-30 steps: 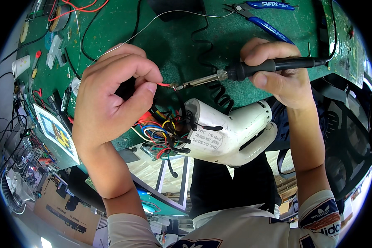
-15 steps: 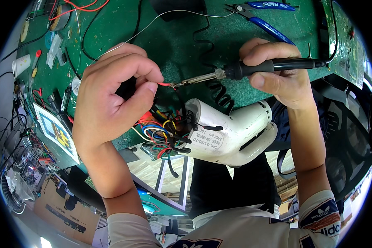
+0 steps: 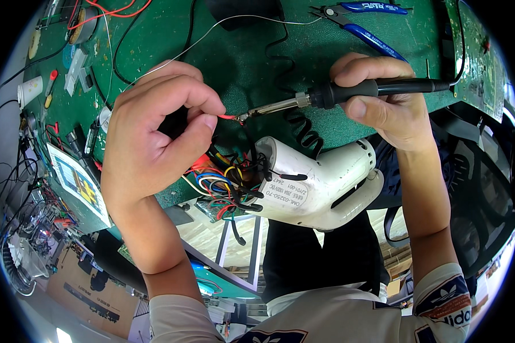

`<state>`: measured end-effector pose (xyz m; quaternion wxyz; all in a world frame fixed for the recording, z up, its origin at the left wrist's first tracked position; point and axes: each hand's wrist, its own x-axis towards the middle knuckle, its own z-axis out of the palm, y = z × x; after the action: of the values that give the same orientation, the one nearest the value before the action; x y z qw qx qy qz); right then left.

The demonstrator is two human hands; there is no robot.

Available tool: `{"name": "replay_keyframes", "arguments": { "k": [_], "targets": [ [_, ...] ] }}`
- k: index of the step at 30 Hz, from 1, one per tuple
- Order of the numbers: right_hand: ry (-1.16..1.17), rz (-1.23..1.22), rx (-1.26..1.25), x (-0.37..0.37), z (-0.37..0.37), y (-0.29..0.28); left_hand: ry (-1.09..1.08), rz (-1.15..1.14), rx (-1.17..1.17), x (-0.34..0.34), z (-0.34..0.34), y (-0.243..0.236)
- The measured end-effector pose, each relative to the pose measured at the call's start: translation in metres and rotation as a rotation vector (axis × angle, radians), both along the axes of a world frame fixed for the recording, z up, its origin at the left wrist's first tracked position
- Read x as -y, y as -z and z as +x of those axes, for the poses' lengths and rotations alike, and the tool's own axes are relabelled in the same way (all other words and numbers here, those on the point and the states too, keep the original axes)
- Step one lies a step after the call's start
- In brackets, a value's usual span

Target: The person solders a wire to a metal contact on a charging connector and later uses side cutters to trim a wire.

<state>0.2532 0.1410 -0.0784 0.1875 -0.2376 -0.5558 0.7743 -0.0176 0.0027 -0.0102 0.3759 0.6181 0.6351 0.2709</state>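
Observation:
A soldering iron [image 3: 349,92] with a black grip lies in my right hand [image 3: 380,97], its fingers and thumb closed around the handle. Its tip points left and meets the bared end of a red wire [image 3: 228,117]. My left hand [image 3: 160,123] pinches that wire between thumb and forefinger. A thin strand of solder wire [image 3: 229,22] runs from behind the left hand to the upper right. Below the iron, a white angled plastic housing [image 3: 320,183] lies at the table edge. Many coloured wires [image 3: 220,186] spill from its open end, several with black sleeves.
Blue-handled cutters [image 3: 355,28] lie at the far right on the green mat [image 3: 234,63]. A coiled black cord [image 3: 306,134] passes behind the housing. To the left are a paper cup [image 3: 30,90], a screwdriver [image 3: 51,86] and a printed sheet [image 3: 77,180]. A circuit board [image 3: 480,57] sits far right.
The soldering iron and my right hand have shifted very slightly left. My left hand keeps its pinch on the red wire, almost unmoved.

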Motion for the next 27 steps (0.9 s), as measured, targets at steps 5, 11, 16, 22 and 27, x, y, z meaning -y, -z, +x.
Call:
{"name": "replay_keyframes", "arguments": {
  "k": [5, 11, 16, 22, 27],
  "targets": [
    [0.025, -0.034, 0.035, 0.0017, -0.0016, -0.0051, -0.004, 0.009, 0.011, 0.001, -0.0003, 0.0005],
    [0.015, -0.044, 0.031, 0.0017, -0.0015, -0.0054, -0.009, 0.018, 0.014, 0.0016, 0.0001, 0.0008],
    [0.035, 0.023, 0.009, 0.0043, -0.004, -0.0054, -0.008, -0.016, 0.004, 0.0009, 0.0006, -0.0015],
    [0.035, 0.013, 0.042, 0.0049, -0.0049, -0.0074, -0.003, -0.012, -0.013, 0.0017, -0.0007, -0.0012],
    [0.046, -0.046, 0.043, 0.0048, -0.0035, -0.0065, -0.005, -0.015, -0.003, 0.0013, -0.0006, -0.0013]
  ]
}}
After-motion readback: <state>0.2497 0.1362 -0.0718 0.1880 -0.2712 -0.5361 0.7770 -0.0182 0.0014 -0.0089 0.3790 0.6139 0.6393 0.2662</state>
